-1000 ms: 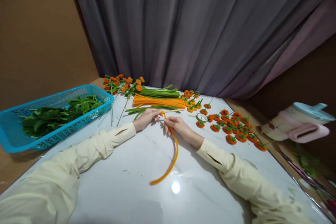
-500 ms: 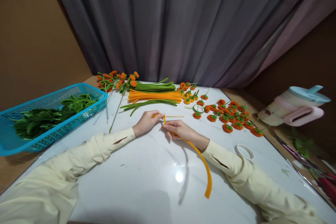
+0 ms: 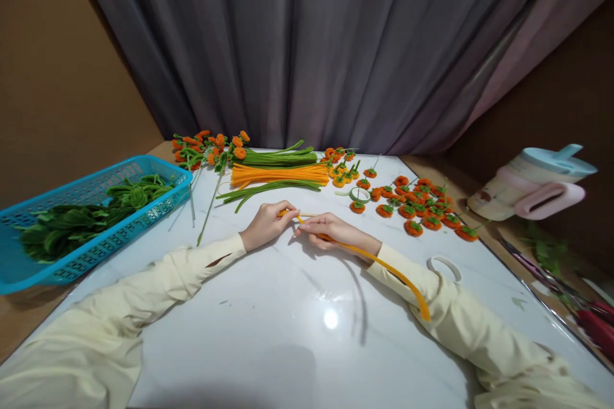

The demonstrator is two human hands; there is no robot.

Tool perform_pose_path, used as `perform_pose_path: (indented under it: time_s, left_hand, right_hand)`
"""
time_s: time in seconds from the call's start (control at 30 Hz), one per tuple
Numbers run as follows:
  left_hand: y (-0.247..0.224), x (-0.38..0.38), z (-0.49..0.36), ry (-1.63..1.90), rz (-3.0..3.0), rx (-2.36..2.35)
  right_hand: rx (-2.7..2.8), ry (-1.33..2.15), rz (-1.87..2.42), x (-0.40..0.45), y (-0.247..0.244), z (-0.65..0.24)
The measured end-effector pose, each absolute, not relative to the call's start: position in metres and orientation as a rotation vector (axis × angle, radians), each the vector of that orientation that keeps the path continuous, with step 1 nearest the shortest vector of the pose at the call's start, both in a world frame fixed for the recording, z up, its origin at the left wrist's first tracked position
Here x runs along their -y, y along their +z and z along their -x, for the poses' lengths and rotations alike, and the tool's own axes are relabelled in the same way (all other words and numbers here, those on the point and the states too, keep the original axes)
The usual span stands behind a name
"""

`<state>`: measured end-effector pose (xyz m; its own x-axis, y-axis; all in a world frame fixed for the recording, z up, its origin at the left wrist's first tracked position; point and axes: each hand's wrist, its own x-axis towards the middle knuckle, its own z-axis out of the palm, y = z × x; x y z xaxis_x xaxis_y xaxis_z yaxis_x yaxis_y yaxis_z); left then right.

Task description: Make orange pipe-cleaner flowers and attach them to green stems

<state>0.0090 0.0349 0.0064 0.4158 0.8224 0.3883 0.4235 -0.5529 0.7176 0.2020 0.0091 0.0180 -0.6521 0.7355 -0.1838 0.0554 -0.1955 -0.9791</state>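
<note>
Near the middle of the white table, my left hand [image 3: 267,225] pinches one end of an orange pipe cleaner strip [image 3: 393,270]. Just to its right, my right hand [image 3: 336,232] is closed on the same strip, whose long tail curves over the right sleeve. A thin wire end sticks out between the fingertips. Behind the hands lie a bundle of orange pipe cleaners [image 3: 283,174] and green pipe cleaners [image 3: 281,158]. Several orange-red pieces with green tops [image 3: 412,211] are spread to the right.
A blue basket [image 3: 96,239] with green leaves is at the left, finished-looking orange flowers [image 3: 211,147] behind it. Green tape [image 3: 359,195], a white ring [image 3: 444,267], a cup [image 3: 527,185] and red-handled scissors [image 3: 595,329] stand or lie to the right.
The strip's tail has swung right and up, now across my right sleeve. The fingertips of both hands are slightly closer together, and the view has shifted slightly.
</note>
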Motion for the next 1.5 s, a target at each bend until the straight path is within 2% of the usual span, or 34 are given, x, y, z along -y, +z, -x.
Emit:
perform_pose_path:
  time_s: [0.27, 0.5, 0.83, 1.2, 1.5]
  left_hand:
    - [0.013, -0.038, -0.003, 0.923, -2.163, -0.917]
    - [0.017, -0.041, 0.001, 0.682, -1.934, -0.859]
    - [0.017, -0.043, 0.0, 0.637, -1.892, -0.877]
    - [0.017, -0.026, -0.01, 0.779, -2.029, -0.955]
    - [0.018, -0.029, -0.007, 0.665, -1.954, -0.867]
  right_hand:
    - [1.497, 2.176, 0.753, -0.014, 0.013, -0.213]
    - [1.504, 2.357, 0.689, -0.014, 0.012, -0.216]
    - [1.44, 2.357, 0.6, -0.015, 0.011, -0.215]
    - [1.403, 2.262, 0.634, -0.006, 0.016, -0.211]
    - [1.459, 2.341, 0.522, -0.018, 0.013, -0.224]
